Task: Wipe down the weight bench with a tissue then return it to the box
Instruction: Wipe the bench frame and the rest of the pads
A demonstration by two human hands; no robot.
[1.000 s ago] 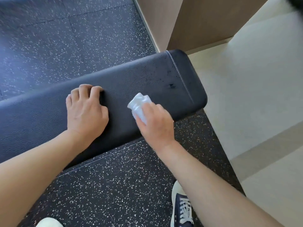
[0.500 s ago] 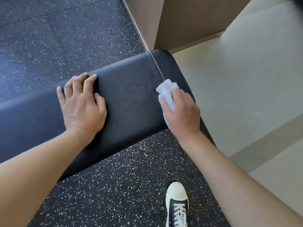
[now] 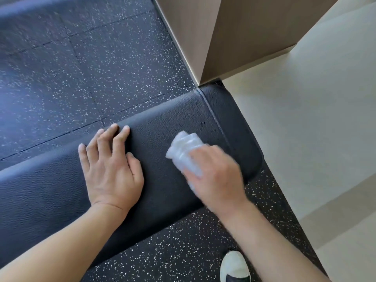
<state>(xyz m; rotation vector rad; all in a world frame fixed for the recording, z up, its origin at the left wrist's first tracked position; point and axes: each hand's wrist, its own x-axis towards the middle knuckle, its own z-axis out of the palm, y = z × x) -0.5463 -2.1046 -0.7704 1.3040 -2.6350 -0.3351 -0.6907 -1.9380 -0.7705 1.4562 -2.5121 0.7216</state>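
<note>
The black padded weight bench (image 3: 162, 127) runs from lower left to its rounded end at the right, with a stitched seam near that end. My left hand (image 3: 110, 169) lies flat on the pad, fingers spread, holding nothing. My right hand (image 3: 215, 176) is closed around a crumpled white tissue (image 3: 184, 151) and presses it on the pad just left of the seam. The hand and tissue are motion-blurred. No tissue box is in view.
Black speckled rubber flooring (image 3: 81, 78) surrounds the bench. A wooden pillar (image 3: 213, 37) stands right behind the bench's end. Pale tile floor (image 3: 315, 119) lies to the right. My white-toed shoe (image 3: 235, 267) is on the rubber floor below the bench.
My right hand with the tissue swept right to the bench's end, then back left over the pad. My left hand stayed flat on the bench. The camera view shifted.
</note>
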